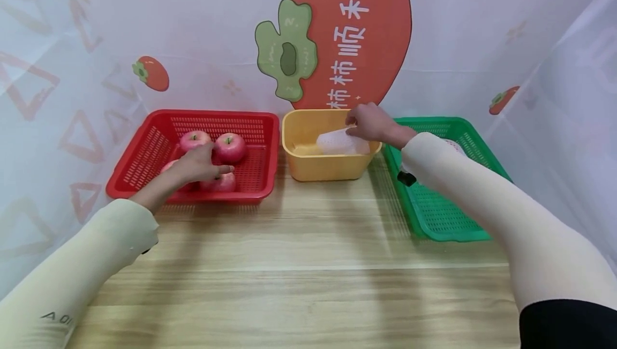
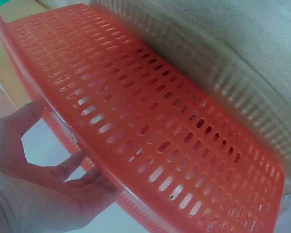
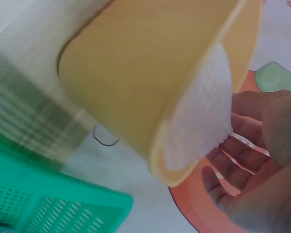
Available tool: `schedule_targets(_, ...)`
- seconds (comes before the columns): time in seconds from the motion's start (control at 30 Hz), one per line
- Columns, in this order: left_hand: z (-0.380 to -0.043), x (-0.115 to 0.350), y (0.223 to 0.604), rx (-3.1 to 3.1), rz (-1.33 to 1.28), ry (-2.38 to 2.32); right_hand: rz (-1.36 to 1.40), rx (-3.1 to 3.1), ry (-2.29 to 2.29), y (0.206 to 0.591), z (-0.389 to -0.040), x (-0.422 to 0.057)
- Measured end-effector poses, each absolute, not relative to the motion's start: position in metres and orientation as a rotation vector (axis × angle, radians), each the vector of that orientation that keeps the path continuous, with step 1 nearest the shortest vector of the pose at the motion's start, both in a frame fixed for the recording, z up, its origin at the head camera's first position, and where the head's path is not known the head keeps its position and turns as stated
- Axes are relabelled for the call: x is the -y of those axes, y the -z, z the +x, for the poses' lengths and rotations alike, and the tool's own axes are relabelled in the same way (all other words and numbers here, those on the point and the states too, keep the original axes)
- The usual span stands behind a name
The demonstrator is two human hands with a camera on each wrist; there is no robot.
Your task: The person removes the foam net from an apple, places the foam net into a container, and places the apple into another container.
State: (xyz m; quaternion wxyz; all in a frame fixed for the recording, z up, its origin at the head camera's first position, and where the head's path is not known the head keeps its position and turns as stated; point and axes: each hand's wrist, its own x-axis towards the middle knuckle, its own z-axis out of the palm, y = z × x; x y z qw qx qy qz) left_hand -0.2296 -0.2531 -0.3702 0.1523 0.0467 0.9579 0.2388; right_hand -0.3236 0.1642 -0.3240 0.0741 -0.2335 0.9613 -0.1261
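Several red apples (image 1: 230, 148) lie in the red basket (image 1: 267, 177) on the left. My left hand (image 1: 195, 164) hovers over them with fingers spread and slightly bent, partly covering two of the apples. In the left wrist view its fingertips appear beyond the basket's rim, with nothing in the grasp. My right hand (image 1: 371, 122) is at the yellow bin (image 1: 328, 168) in the middle. Its thumb and fingers pinch the upper end of a white foam net sleeve (image 3: 201, 114), which leans inside the bin near its right end.
A green basket (image 1: 450, 231) stands to the right, partly under my right forearm; a pale, red-patterned round thing (image 1: 454, 145) shows inside it. All three containers sit on a wood-grain table (image 1: 299, 263) against a printed cloth backdrop (image 1: 217, 33).
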Motion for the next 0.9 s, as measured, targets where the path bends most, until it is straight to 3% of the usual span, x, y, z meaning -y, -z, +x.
schedule_targets(0.43,-0.232,0.251,0.352,-2.853,0.139,-0.757,-0.722,-3.002,0.584,0.293,-0.325,-0.202)
schedule_targets(0.9,-0.23,0.234,0.339,-2.911,0.26,-0.638,-0.421,-2.888,0.34,0.289,-0.32,-0.305)
